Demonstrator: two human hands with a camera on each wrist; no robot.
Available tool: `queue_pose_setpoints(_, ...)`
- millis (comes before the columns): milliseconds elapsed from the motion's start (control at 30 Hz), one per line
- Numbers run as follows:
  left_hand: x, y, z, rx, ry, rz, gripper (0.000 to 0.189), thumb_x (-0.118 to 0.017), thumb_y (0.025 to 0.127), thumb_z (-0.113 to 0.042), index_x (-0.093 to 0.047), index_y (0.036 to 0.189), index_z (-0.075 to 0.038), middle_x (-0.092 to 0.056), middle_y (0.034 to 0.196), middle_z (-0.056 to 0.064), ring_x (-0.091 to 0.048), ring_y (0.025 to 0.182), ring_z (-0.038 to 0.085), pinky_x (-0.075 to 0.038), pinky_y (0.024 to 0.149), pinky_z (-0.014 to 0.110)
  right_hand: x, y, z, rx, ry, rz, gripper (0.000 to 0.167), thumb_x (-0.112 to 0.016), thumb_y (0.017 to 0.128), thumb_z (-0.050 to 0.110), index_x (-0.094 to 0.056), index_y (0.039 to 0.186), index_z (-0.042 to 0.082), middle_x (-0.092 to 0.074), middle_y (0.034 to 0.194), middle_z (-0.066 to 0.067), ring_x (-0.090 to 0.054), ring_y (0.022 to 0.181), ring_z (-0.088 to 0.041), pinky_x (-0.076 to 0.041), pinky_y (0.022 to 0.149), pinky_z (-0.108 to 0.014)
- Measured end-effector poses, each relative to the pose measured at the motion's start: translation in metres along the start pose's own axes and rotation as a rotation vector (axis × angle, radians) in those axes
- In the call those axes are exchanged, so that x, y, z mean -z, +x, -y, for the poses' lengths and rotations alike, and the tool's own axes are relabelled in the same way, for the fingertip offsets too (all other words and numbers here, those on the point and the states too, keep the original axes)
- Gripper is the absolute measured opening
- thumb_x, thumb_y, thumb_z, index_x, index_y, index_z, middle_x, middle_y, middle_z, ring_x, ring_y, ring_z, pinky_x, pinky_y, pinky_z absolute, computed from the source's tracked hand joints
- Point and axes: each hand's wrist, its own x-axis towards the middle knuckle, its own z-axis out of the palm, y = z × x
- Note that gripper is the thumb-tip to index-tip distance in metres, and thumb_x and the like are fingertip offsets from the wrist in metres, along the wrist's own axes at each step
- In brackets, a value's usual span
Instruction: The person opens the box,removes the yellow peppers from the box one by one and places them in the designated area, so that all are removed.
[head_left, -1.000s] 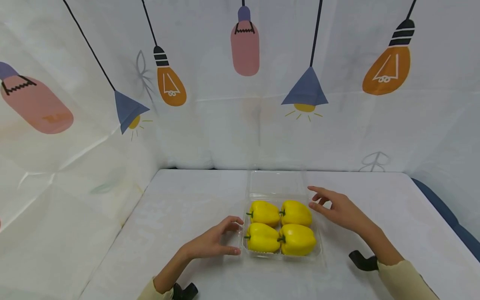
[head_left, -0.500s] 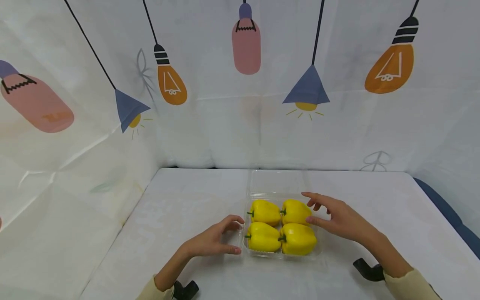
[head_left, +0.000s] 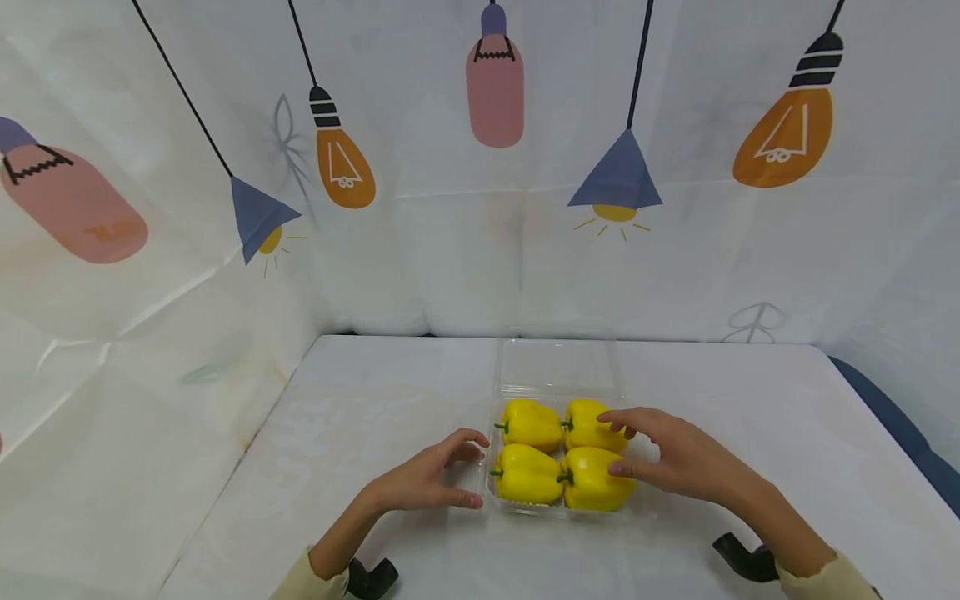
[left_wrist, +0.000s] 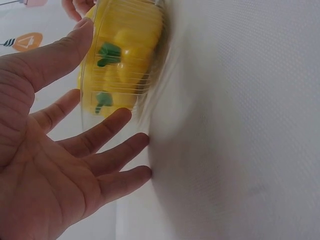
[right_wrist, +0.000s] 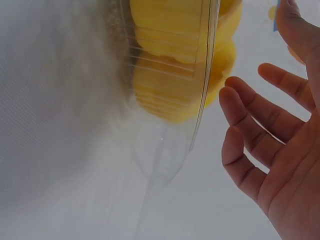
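Several yellow bell peppers (head_left: 528, 475) with green stems lie in a clear plastic clamshell box (left_wrist: 84, 100), whose see-through lid (head_left: 555, 367) is folded back behind it. At the box's left side is my left hand (head_left: 423, 482), its thumb and spread fingers close to the wall; whether they touch it I cannot tell. My right hand (head_left: 678, 457) hovers at the right side, with its fingers over the right-hand peppers and nothing held. In the right wrist view, the fingers (right_wrist: 240, 115) are loosely bent and apart from the peppers (right_wrist: 165, 90) behind the clear wall.
A white-covered table (head_left: 360, 392) carries the box. Behind and to the left hangs a white cloth (head_left: 420, 250) printed with lamps and bulbs. Part of a dark blue object (head_left: 885, 417) shows beyond the right table edge. Black curved pieces (head_left: 745, 557) sit at both wrists.
My right hand has moved from beside the box's far right corner toward me and slightly left, over the right-hand peppers. My left hand and the box have stayed in place.
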Motion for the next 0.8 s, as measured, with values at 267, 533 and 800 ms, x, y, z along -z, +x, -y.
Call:
queue_pose_setpoints(267,0.000,0.000,0.001,0.003,0.020,0.005,0.071,-0.080,0.084,-0.035,-0.039,0.140,-0.022,-0.054,0.137,0.002,-0.051,0.127,0.020,-0.035,0.109,0.049,-0.003,-0.004,0.005,0.031,0.004,0.016,0.060,-0.067,0.084,0.059,-0.060,0.131,0.022,-0.063,0.112,0.013,-0.057,0.094,-0.010,-0.053,0.078,-0.036)
queue_pose_setpoints(533,0.001,0.001,0.001,-0.002,0.013,0.006,0.071,-0.080,0.084,-0.036,-0.039,0.140,-0.021,-0.054,0.137,0.002,-0.051,0.127,0.022,-0.035,0.109,0.050,-0.008,-0.007,0.006,0.035,-0.001,0.030,0.059,-0.069,0.083,0.059,-0.061,0.130,0.023,-0.063,0.115,0.013,-0.056,0.091,-0.006,-0.051,0.076,-0.030)
queue_pose_setpoints(800,0.001,0.002,0.000,0.011,0.034,0.008,0.071,-0.081,0.083,-0.036,-0.040,0.139,-0.023,-0.055,0.136,0.000,-0.051,0.126,0.020,-0.035,0.109,0.049,-0.012,-0.009,0.007,0.033,-0.035,0.042,0.060,-0.073,0.081,0.056,-0.059,0.132,0.027,-0.062,0.119,0.015,-0.056,0.093,-0.003,-0.053,0.078,-0.033)
